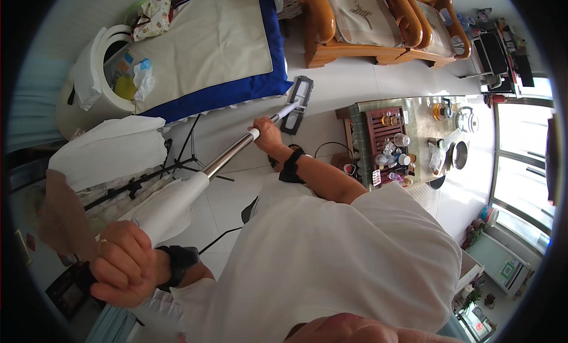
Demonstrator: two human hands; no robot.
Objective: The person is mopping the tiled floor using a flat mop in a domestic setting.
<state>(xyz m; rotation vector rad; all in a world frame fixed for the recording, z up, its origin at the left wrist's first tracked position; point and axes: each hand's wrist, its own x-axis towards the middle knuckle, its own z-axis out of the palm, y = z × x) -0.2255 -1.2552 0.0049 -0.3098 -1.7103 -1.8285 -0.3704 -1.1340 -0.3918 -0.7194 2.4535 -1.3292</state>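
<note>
Across the view slants a flat mop; its pole has a bright metal middle section and white sleeves. The grey mop head lies on the tiled floor, between the blue-edged bed cover and the wooden armchair. My right hand wraps around the pole at a white collar below the metal section. Higher up, my left hand is closed in a fist around the thick white upper grip. The pole's top end is hidden by that hand. Both wrists wear black bands.
Left are a bed cover, a white round bin with bags and wrappers inside, and a black tripod stand. Wooden armchairs stand at the top. At right, a tiled table bears a slatted tea tray, jars and glass kettles.
</note>
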